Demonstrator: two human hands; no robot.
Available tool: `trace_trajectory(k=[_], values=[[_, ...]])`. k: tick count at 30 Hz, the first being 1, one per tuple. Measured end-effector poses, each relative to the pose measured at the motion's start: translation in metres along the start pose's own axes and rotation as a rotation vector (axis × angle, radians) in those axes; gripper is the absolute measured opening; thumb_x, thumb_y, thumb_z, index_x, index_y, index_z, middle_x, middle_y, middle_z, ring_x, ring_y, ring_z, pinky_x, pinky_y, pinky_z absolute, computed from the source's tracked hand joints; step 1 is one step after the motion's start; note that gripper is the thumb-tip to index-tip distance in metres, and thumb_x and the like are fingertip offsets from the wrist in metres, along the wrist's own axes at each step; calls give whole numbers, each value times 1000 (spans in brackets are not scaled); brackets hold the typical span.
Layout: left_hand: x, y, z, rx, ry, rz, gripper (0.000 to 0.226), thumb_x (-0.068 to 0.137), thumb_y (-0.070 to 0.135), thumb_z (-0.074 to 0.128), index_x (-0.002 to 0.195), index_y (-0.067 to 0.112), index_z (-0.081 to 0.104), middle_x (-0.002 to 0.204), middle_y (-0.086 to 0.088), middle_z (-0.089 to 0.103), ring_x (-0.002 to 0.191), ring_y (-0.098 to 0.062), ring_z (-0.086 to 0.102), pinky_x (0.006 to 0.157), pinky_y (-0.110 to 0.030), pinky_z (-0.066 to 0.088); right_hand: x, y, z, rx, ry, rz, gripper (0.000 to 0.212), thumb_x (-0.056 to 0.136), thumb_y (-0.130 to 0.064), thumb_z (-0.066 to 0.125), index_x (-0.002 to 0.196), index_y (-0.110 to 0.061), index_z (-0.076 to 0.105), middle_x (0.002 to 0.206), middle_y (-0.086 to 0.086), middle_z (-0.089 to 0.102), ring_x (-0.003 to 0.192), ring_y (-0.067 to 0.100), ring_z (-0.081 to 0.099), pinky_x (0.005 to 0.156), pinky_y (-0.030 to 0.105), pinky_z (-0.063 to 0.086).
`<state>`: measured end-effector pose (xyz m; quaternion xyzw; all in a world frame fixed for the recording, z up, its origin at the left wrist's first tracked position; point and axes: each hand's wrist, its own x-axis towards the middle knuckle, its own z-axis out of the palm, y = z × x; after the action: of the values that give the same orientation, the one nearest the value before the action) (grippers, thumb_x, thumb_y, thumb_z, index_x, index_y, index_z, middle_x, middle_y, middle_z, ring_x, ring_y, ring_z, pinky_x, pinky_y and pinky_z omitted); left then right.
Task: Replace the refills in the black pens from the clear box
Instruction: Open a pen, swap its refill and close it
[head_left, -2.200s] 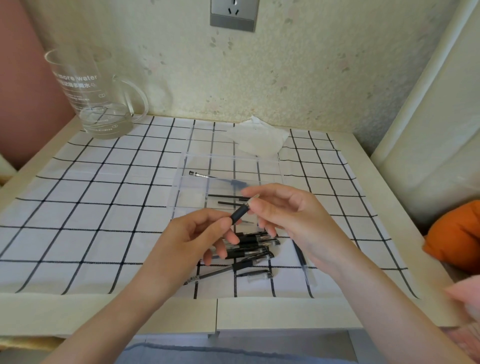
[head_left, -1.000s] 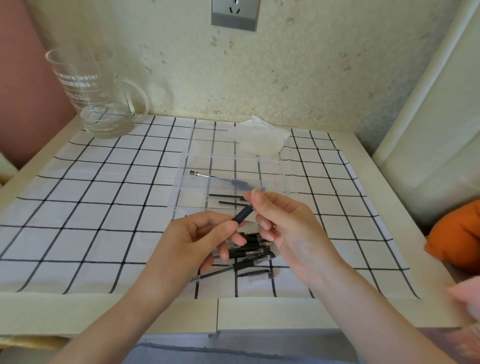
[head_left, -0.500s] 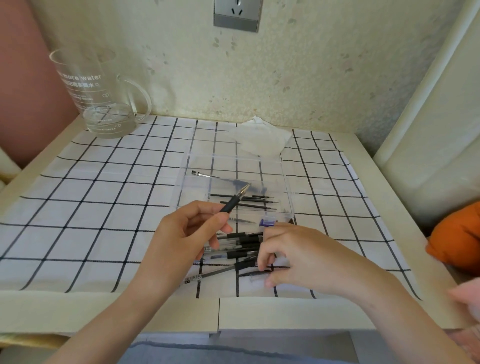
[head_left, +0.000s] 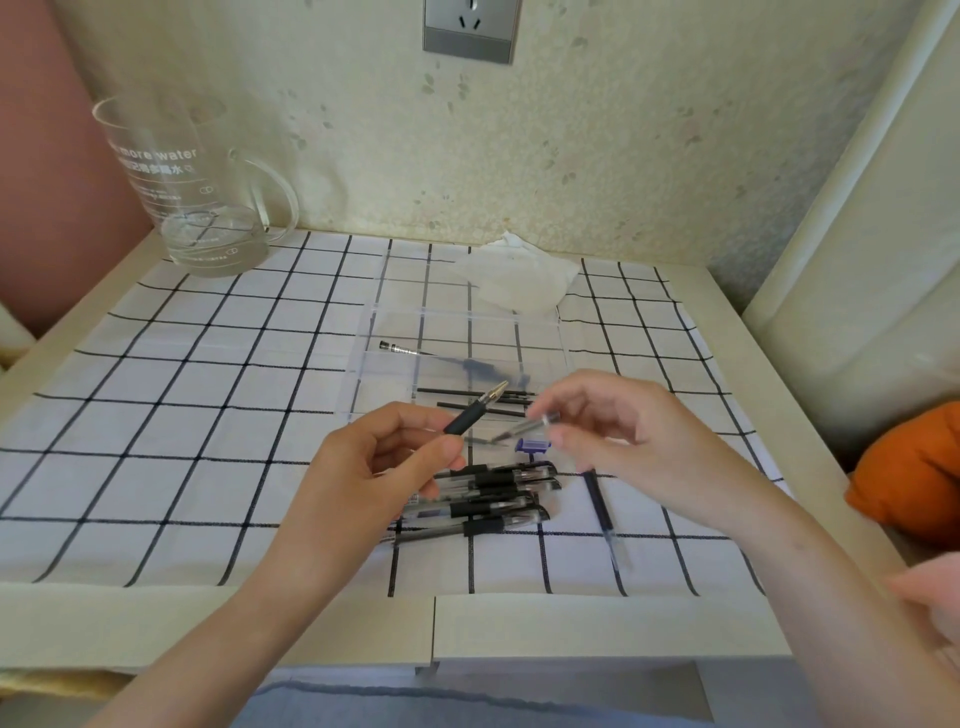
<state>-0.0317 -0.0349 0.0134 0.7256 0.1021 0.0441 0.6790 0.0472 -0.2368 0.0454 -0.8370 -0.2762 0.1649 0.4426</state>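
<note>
- Up off the pile where it lay half a second ago, the right hand (head_left: 623, 436) now hovers above the checked cloth (head_left: 208, 415), thumb and forefinger pinching a small clear piece (head_left: 530, 428). Blur hides exactly what it is.
- Both forearms are cut off by the near edge of view.
- As before, the left hand (head_left: 374, 478) grips a black pen (head_left: 462, 421) by its rubber section. The metal tip points far-right, just left of the clear piece and not touching it.
- A pile of black pens (head_left: 498, 491) lies on the cloth below and between the hands, its left ends hidden under the left fingers.
- A blue refill (head_left: 597, 499) lies right of the pile, and a purple cap (head_left: 532, 445) sits just beyond it.
- Beyond the hands stands the clear box (head_left: 467, 314), its walls faint. Thin black refills (head_left: 447, 390) lie in its near part, partly covered by the pen tip and the right fingers.
- Farthest are a tissue (head_left: 519, 283), a glass jug (head_left: 192, 208) at far left, and a wall socket (head_left: 470, 31) cut off at the top.
</note>
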Motion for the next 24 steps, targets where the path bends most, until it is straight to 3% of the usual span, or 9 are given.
trace_trajectory(k=[3, 11, 14, 17, 19, 21, 24], values=[[0, -1, 1, 42, -11, 15, 9, 80, 14, 66, 87, 20, 68, 77, -1, 73, 52, -3, 55, 48, -8, 42, 5, 3, -1, 88, 70, -23, 15, 92, -16, 56, 95, -24, 69, 69, -9, 61, 65, 9, 58, 73, 19, 48], [-1, -1, -1, 93, -16, 28, 10, 78, 17, 69, 83, 25, 68, 79, -1, 72, 55, -4, 57, 49, -9, 42, 11, 3, -2, 269, 267, -87, 16, 94, -6, 51, 93, -10, 66, 65, -3, 63, 55, 12, 56, 57, 21, 48], [-1, 0, 0, 99, -28, 33, 10, 77, 17, 69, 82, 26, 69, 79, -1, 72, 58, -8, 57, 51, -9, 44, 10, 3, -1, 246, 256, -88, 16, 94, -7, 52, 92, -14, 67, 66, -3, 63, 55, 10, 55, 60, 21, 48], [-1, -1, 1, 101, -27, 24, 10, 76, 18, 71, 83, 25, 70, 80, 1, 72, 70, -26, 61, 58, -22, 51, 9, 2, 3, 209, 204, -76, 16, 93, -9, 54, 93, -17, 68, 67, -4, 64, 56, 9, 56, 62, 23, 50], [-1, -2, 2, 111, -42, 23, 11, 74, 17, 72, 84, 22, 71, 81, 0, 73, 79, -31, 61, 58, -22, 53, 9, 1, 7, 199, 160, -79, 16, 92, -11, 55, 92, -18, 69, 69, -5, 65, 58, 9, 56, 62, 24, 50], [-2, -3, 2, 104, -52, 25, 11, 74, 15, 72, 85, 19, 71, 79, 0, 73, 73, -26, 63, 57, -16, 51, 10, 2, 12, 209, 128, -78, 16, 91, -11, 57, 91, -20, 70, 68, -5, 66, 60, 11, 58, 62, 24, 50], [-4, -3, 1, 84, -37, 18, 9, 72, 16, 73, 81, 19, 73, 76, 0, 74, 61, -15, 62, 64, -26, 52, 11, 4, 17, 240, 120, -79, 17, 90, -8, 57, 88, -19, 71, 57, -6, 63, 64, 18, 62, 62, 24, 50]])
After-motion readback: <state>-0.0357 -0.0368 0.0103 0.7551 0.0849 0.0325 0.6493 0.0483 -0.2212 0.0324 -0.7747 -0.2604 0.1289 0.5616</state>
